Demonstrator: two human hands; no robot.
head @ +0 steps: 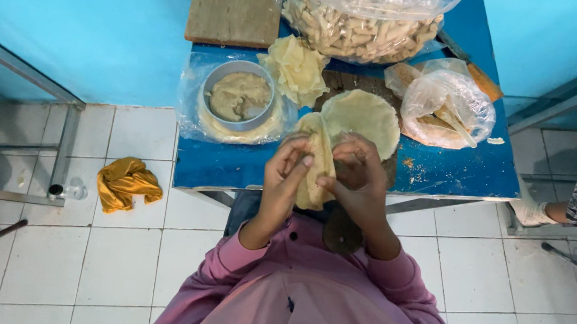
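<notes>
A metal bowl of filling [238, 95] sits near the blue table's [446, 173] left edge, a flat wrapper [366, 116] mid-table. Over the front edge, left hand [283, 183] and right hand [359, 181] pinch a pale, folded dough wrapper [317, 165].

A small blue table [446, 174] stands at the upper middle of the frame on a white tiled floor [96, 263]. On it lie a wooden board [234, 0] at top left, a big clear bag of rolled pastries [359, 18] at top centre, a metal bowl of filling [238, 95], a stack of wrappers [297, 69], a round dough sheet [366, 116] and a smaller plastic bag [447, 104]. A yellow cloth [127, 181] lies on the floor, lower left.
</notes>
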